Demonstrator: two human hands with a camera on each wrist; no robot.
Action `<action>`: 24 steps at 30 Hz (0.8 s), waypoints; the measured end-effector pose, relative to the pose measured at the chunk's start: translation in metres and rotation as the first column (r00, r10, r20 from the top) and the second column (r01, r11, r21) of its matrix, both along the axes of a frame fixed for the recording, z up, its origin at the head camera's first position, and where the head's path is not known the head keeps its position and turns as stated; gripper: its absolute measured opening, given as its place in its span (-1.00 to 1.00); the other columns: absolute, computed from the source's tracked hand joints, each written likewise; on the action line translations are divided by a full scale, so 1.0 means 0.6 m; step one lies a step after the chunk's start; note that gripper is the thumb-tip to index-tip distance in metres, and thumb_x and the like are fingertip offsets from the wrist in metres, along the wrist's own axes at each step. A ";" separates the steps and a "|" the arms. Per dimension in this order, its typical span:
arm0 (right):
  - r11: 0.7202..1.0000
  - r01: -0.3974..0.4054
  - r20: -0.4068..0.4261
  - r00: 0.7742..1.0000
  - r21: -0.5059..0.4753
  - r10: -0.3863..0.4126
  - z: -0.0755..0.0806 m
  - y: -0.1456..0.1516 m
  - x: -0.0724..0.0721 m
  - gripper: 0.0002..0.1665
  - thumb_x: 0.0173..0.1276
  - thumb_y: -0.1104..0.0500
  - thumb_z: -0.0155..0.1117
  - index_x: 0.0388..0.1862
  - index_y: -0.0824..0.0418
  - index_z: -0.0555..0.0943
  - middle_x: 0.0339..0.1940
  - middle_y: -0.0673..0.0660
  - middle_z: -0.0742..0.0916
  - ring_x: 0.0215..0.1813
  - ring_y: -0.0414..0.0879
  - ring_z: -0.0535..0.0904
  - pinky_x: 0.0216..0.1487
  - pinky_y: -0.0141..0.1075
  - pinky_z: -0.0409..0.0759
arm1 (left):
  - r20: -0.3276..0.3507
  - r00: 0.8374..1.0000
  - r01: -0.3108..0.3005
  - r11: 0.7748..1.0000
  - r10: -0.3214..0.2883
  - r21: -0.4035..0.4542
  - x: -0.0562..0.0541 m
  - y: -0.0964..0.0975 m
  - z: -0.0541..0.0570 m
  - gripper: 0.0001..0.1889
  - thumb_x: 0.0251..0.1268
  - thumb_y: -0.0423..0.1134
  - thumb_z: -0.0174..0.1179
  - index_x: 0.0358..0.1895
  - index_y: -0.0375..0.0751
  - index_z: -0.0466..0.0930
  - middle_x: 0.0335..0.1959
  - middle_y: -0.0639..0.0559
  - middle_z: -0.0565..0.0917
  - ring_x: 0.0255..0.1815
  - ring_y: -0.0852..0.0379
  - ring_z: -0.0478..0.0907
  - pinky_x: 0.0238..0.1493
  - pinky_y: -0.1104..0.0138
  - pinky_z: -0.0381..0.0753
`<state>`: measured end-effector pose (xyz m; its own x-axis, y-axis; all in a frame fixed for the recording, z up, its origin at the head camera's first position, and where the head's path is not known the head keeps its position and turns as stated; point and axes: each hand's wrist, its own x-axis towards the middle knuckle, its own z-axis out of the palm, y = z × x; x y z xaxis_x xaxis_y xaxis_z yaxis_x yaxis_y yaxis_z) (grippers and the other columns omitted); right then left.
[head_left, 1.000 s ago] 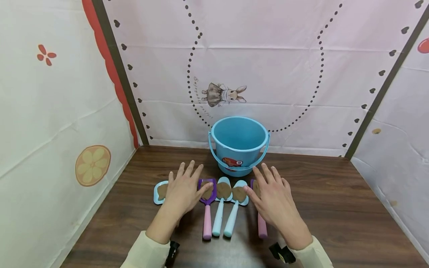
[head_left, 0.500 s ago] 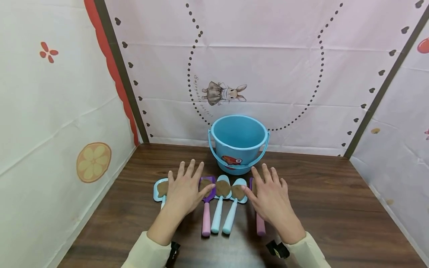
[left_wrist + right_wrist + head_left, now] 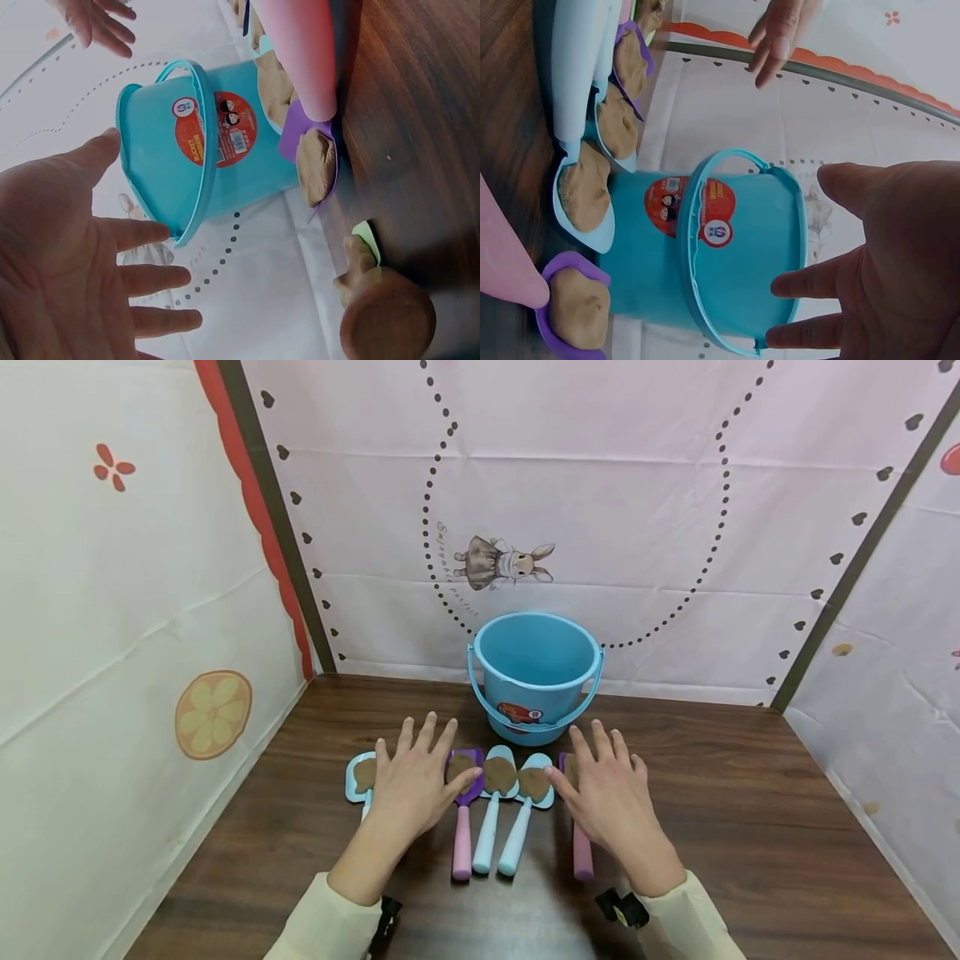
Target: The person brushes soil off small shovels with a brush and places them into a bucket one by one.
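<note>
Both hands are held palm down over a row of toy shovels, fingers spread and holding nothing. My left hand partly covers the leftmost light blue shovel. Beside its thumb lies a purple shovel with a pink handle. Two light blue shovels lie in the middle. My right hand partly hides another purple shovel. Brown, sand-like lumps sit on the blades. A blue bucket stands upright behind the row, its handle lowered in front.
The dark wooden table meets a patterned cloth wall just behind the bucket. More cloth hangs at left and right. A round brown end near a pale green edge shows in the left wrist view.
The head view has tilted slightly, so the bucket and shovels appear a little higher. Both hands stay nearly still with fingers spread.
</note>
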<state>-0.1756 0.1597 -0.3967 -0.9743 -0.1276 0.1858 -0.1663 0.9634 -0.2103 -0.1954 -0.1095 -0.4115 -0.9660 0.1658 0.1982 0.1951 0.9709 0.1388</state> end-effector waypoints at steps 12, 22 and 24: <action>0.996 0.086 0.091 0.992 -0.021 -0.084 0.006 0.066 -0.017 0.05 0.53 -0.45 -0.21 0.63 0.30 0.04 0.44 0.51 0.41 0.33 0.48 0.43 0.18 0.36 0.45 | 0.013 1.000 -0.028 0.999 0.029 -0.036 0.025 -0.026 0.006 -0.08 0.32 0.59 -0.28 0.54 0.04 0.29 0.44 -0.26 0.43 0.42 -0.36 0.35 0.26 -0.43 0.25; 0.978 0.203 0.315 0.926 0.049 -0.207 -0.032 0.121 -0.020 0.10 0.55 -0.45 -0.31 0.49 0.53 0.16 0.11 0.56 0.61 -0.05 0.40 0.64 -0.27 0.14 0.62 | 0.039 0.999 -0.017 1.000 0.017 0.009 0.052 -0.053 0.004 -0.38 0.37 0.44 0.01 -0.06 -0.08 0.60 -0.33 -0.08 0.63 -0.39 -0.05 0.58 -0.49 0.06 0.55; 0.975 0.211 0.330 0.918 0.064 -0.220 -0.042 0.126 -0.021 0.04 0.56 -0.41 -0.20 0.42 0.55 0.27 0.11 0.57 0.59 -0.01 0.42 0.60 -0.24 0.16 0.61 | 0.077 0.997 -0.026 1.000 0.024 0.016 0.055 -0.057 0.005 -0.38 0.39 0.43 0.01 -0.02 -0.08 0.60 -0.42 -0.05 0.60 -0.48 0.01 0.55 -0.59 0.11 0.50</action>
